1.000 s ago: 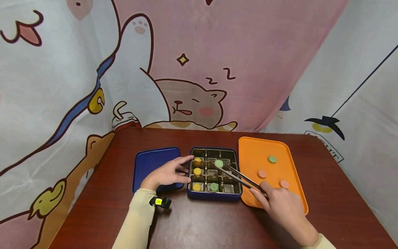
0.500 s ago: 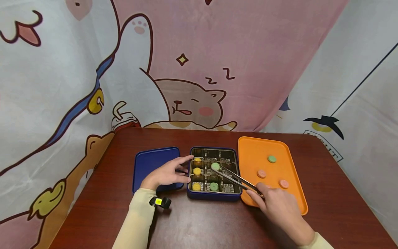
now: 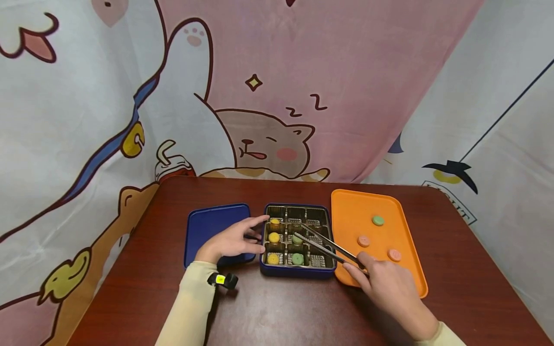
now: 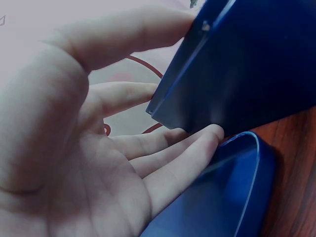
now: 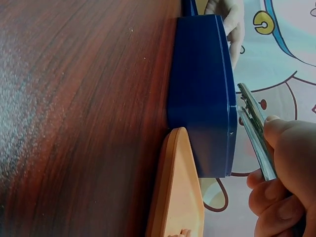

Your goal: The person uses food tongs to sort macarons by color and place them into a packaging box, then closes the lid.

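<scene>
My right hand (image 3: 389, 288) grips metal tongs (image 3: 331, 246), whose two arms stand apart over the blue tin (image 3: 298, 274). Under their tips a green macaron (image 3: 296, 239) lies in the middle compartment, partly covered by one arm. Another green macaron (image 3: 297, 259) sits in the front middle compartment. Yellow macarons (image 3: 273, 259) fill the left column. My left hand (image 3: 235, 240) rests against the tin's left side, fingers spread; in the left wrist view the thumb (image 4: 148, 29) meets the rim and the other fingers reach the wall.
An orange tray (image 3: 355, 211) stands right of the tin, bearing a green macaron (image 3: 378, 220) and pink macarons (image 3: 394, 254). The blue lid (image 3: 207, 226) lies left of the tin, partly under my left hand. A printed curtain (image 3: 368, 96) hangs behind the table (image 3: 277, 317).
The tongs have moved the green macaron left and down into the middle compartment, then spread apart and let it go. My left hand has stayed at the tin.
</scene>
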The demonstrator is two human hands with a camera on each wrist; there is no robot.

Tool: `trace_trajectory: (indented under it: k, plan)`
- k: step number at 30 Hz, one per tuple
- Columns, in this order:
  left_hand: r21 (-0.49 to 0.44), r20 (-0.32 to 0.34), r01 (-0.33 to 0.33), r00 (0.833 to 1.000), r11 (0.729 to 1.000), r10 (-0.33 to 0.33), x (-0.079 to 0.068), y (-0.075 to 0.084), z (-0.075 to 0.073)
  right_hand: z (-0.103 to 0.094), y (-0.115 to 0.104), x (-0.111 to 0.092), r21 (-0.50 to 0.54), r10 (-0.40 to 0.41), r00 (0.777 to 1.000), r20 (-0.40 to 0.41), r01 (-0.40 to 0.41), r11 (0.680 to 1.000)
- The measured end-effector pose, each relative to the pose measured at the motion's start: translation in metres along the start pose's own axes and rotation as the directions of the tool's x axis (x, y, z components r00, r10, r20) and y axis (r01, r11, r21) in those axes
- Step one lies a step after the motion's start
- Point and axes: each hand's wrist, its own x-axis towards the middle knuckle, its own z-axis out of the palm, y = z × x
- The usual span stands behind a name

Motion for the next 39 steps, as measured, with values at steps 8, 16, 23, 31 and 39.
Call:
trace_trajectory:
  k: [8, 16, 23, 31, 39]
  plan:
    - [-0.001, 0.0, 0.012, 1.0, 1.0, -0.012, 0.0, 0.001, 0.0, 0.001, 0.0, -0.001, 0.007, 0.028, 1.0, 0.01, -0.028, 1.0]
    - [0.002, 0.004, 0.0, 1.0, 1.0, 0.0, 0.001, 0.0, 0.0, -0.001, 0.004, -0.002, 0.014, 0.061, 0.997, 0.051, -0.062, 0.998]
    - [-0.004, -0.001, -0.002, 1.0, 1.0, 0.002, 0.0, 0.0, -0.001, -0.005, 0.012, 0.0, 0.009, 0.109, 0.991, 0.076, -0.11, 0.994]
    - [-0.003, 0.003, -0.001, 1.0, 1.0, 0.001, -0.001, 0.001, 0.0, -0.011, 0.027, 0.004, -0.006, 0.179, 0.976, 0.125, -0.18, 0.984]
    - [-0.015, 0.003, 0.003, 1.0, 1.0, -0.003, -0.001, 0.001, 0.0, -0.016, 0.048, 0.0, -0.014, 0.256, 0.946, 0.198, -0.258, 0.966]
